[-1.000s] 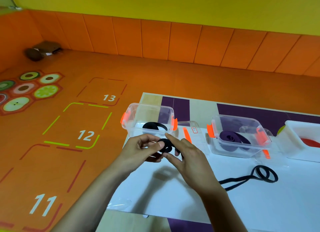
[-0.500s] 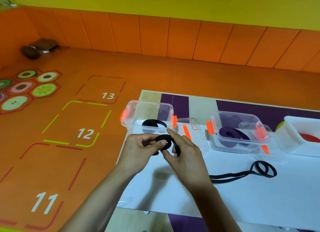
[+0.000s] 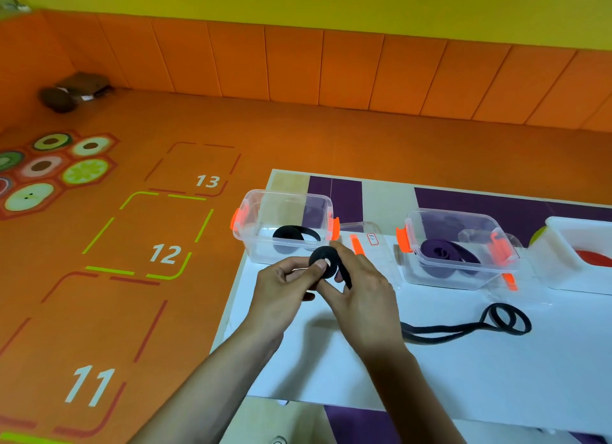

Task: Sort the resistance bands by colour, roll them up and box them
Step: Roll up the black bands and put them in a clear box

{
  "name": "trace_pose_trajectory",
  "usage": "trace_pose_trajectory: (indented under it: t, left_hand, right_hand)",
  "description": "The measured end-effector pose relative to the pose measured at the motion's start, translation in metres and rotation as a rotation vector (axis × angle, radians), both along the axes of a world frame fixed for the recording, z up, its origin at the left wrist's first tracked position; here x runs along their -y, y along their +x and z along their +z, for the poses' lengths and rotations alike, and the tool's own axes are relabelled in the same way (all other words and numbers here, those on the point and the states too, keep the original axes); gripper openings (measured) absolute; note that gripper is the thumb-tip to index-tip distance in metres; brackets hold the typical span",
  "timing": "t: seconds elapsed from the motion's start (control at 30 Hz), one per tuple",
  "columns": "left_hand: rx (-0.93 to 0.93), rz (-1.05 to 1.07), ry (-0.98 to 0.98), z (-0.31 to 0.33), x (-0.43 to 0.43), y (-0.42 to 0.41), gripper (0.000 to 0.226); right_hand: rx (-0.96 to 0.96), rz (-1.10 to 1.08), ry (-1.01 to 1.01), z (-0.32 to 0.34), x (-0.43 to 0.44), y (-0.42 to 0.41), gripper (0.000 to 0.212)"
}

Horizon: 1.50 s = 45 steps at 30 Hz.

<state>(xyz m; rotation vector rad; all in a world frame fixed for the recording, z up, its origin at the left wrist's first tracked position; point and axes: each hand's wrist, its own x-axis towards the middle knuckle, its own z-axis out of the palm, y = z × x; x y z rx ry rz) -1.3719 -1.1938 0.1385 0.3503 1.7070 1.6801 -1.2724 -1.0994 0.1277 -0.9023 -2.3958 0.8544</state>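
Within the last second the coil of the black band has wound into a fuller, neater disc. It is held above the counter near its left edge, just in front of the clear box. The left hand pinches the coil, thumb on its centre. The right hand has its fingers curled round the outer wrap. The loose tail lies unrolled along the counter, so rolling seems only partway done and boxing must wait.
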Motion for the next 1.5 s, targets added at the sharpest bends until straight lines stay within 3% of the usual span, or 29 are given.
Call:
trace_pose_trajectory:
  t: [0.2,0.33,0.47,0.63,0.77,0.9,0.97,1.07,1.13,1.33,1.5]
  left_hand:
    - [-0.267,-0.347,-0.076,0.002,0.013,-0.035,0.015]
    - [-0.341,-0.377,-0.064,0.002,0.013,-0.042,0.014]
    - [-0.240,-0.239,0.054,-0.001,0.012,-0.035,0.014]
    - [-0.061,-0.110,0.206,-0.004,0.010,-0.029,0.016]
    - [0.012,-0.084,0.263,-0.001,0.006,-0.026,0.015]
    - [0.136,-0.124,0.241,-0.006,0.009,-0.021,0.015]
    - [0.032,-0.203,0.133,-0.003,0.014,-0.026,0.016]
    - [-0.343,-0.376,-0.116,0.012,0.021,-0.039,0.014]
    - [-0.472,-0.451,-0.166,0.024,0.024,-0.045,0.014]
    - [-0.633,-0.552,-0.273,0.036,0.026,-0.046,0.009]
    - [-0.512,-0.408,-0.114,0.025,0.023,-0.035,0.014]
  right_hand:
    - [0.037,0.278,-0.058,0.001,-0.014,0.012,0.072]
    - [0.010,0.300,-0.042,0.001,-0.015,0.010,0.073]
    - [-0.082,0.266,-0.208,0.004,-0.019,0.013,0.063]
    - [-0.311,0.172,-0.574,0.008,-0.015,0.011,0.019]
    - [-0.426,0.072,-0.674,0.006,-0.011,0.009,0.016]
    - [-0.408,0.087,-0.645,0.007,-0.014,0.010,0.013]
    - [-0.335,0.137,-0.585,0.008,-0.017,0.015,0.014]
    - [-0.150,0.230,-0.388,0.010,-0.023,0.020,0.014]
    - [-0.089,0.293,-0.313,0.014,-0.025,0.020,0.014]
    - [-0.162,0.269,-0.365,0.016,-0.025,0.019,0.015]
    - [-0.300,0.176,-0.493,0.017,-0.022,0.017,0.016]
